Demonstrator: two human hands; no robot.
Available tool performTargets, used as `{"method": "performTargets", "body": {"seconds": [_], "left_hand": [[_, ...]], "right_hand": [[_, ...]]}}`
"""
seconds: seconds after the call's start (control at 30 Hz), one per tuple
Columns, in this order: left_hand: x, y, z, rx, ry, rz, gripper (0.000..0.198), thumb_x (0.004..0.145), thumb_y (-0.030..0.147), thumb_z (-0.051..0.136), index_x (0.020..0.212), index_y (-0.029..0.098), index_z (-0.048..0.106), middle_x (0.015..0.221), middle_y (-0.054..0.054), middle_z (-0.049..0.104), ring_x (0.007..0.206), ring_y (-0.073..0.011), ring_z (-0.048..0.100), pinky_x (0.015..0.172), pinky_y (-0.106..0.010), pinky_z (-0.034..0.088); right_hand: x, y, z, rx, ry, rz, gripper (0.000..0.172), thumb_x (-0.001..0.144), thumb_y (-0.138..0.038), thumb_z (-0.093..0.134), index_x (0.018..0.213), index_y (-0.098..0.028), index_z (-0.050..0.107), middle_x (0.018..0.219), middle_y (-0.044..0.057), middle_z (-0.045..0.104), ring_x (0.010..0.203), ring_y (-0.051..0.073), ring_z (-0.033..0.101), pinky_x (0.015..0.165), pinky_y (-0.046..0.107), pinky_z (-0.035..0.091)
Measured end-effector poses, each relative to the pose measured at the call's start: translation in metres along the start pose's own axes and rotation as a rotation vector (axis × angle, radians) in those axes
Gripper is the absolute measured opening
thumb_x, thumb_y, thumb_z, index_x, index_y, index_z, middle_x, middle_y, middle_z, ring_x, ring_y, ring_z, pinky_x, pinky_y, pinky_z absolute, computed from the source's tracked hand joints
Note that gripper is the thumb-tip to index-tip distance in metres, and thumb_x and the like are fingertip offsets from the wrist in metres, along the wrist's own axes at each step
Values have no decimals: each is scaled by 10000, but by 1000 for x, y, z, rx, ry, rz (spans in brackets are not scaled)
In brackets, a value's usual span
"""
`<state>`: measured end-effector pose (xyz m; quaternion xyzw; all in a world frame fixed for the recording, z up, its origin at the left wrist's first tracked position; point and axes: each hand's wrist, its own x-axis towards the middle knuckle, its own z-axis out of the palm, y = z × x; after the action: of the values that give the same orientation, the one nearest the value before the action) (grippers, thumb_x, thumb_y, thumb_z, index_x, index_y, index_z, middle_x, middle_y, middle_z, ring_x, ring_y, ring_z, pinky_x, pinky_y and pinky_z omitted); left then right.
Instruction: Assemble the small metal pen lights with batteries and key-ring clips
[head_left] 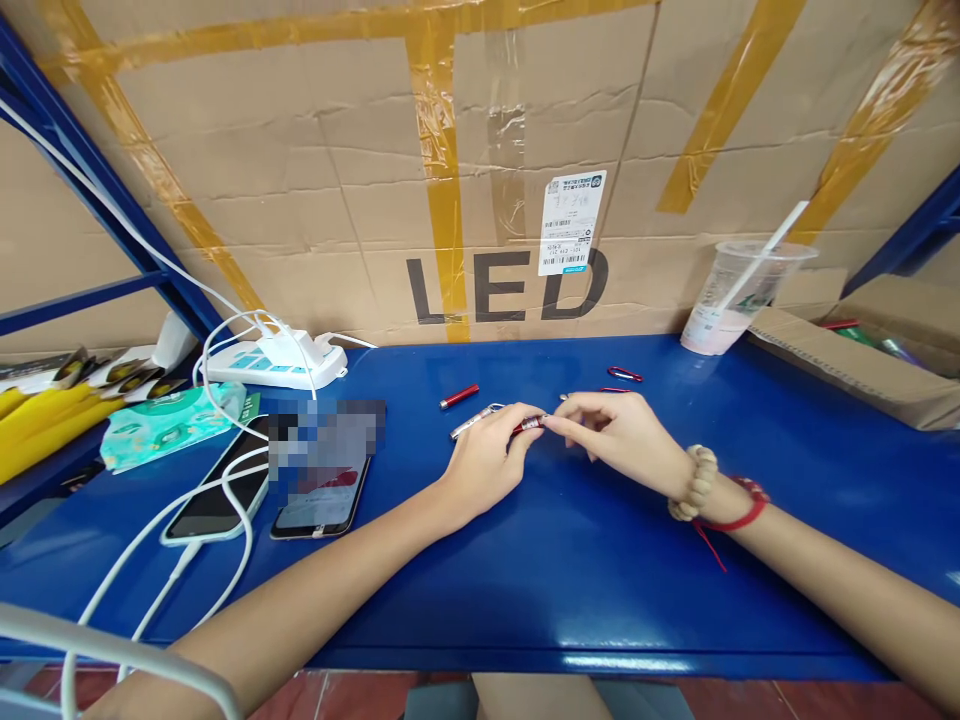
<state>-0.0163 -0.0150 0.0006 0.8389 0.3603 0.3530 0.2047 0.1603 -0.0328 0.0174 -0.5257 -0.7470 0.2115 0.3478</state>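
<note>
Over the middle of the blue table, my left hand (491, 455) is closed, pinching a small red metal tube (529, 424) with a silvery section between thumb and fingers. My right hand (626, 440) is closed too, its thumb and forefinger meeting at the tube's right end. What lies between those fingertips is too small to make out. Just behind my left hand lies a silvery slim piece (471, 424), partly hidden by the fingers. A short red cylinder (459, 397) with a silver tip rests farther back. Behind my right hand is a red carabiner clip (625, 374).
Two phones (217, 500) with white cables lie on the left, near a white power strip (300, 362) and a green tissue pack (172, 425). A plastic cup with a straw (727, 300) and an open cardboard box (855, 365) stand back right. A large carton (337, 200) walls the rear.
</note>
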Motion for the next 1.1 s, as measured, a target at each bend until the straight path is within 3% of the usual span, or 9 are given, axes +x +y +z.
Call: {"method": "performTargets", "body": {"seconds": [0.1, 0.2, 0.53, 0.8, 0.97, 1.1], "left_hand": [[0, 0, -1, -7, 4, -49, 195, 874, 231, 410, 970, 212, 578, 832, -9, 637, 779, -141, 583, 661, -230, 451], [0, 0, -2, 10, -7, -50, 181, 876, 240, 406, 942, 209, 572, 817, -5, 632, 767, -143, 579, 657, -236, 445], [-1, -3, -1, 8, -119, 42, 177, 890, 244, 393, 945, 210, 557, 798, 5, 633, 729, -135, 587, 644, -232, 428], [-4, -7, -2, -98, -205, 89, 99, 887, 248, 395, 895, 195, 479, 823, -5, 622, 727, -140, 590, 632, -236, 428], [-6, -9, -1, -63, -156, 133, 75, 876, 244, 418, 821, 198, 439, 842, -12, 615, 747, -149, 590, 602, -230, 418], [-6, -11, 0, -62, -107, 173, 90, 867, 226, 438, 784, 192, 436, 850, -20, 617, 758, -145, 595, 625, -228, 432]], "right_hand": [[1, 1, -5, -61, 123, -114, 374, 717, -535, 581, 821, -190, 679, 727, 35, 660, 473, 97, 528, 479, 228, 416], [2, 2, -8, -91, 138, -226, 345, 743, -511, 568, 815, -203, 706, 824, 58, 665, 559, 119, 565, 524, 243, 441], [4, 6, -12, -81, 73, -332, 279, 744, -469, 590, 726, -223, 720, 763, 43, 653, 672, 151, 593, 611, 265, 467], [1, 4, -9, -59, 35, -259, 342, 737, -507, 573, 639, -201, 688, 739, 48, 654, 651, 146, 586, 573, 249, 443], [0, 7, -2, -23, 25, -153, 343, 727, -504, 578, 672, -179, 674, 735, 47, 655, 507, 107, 546, 482, 233, 411], [0, 5, 2, 29, -22, -36, 347, 710, -501, 587, 702, -165, 671, 554, 17, 613, 416, 104, 515, 425, 228, 398]]}}
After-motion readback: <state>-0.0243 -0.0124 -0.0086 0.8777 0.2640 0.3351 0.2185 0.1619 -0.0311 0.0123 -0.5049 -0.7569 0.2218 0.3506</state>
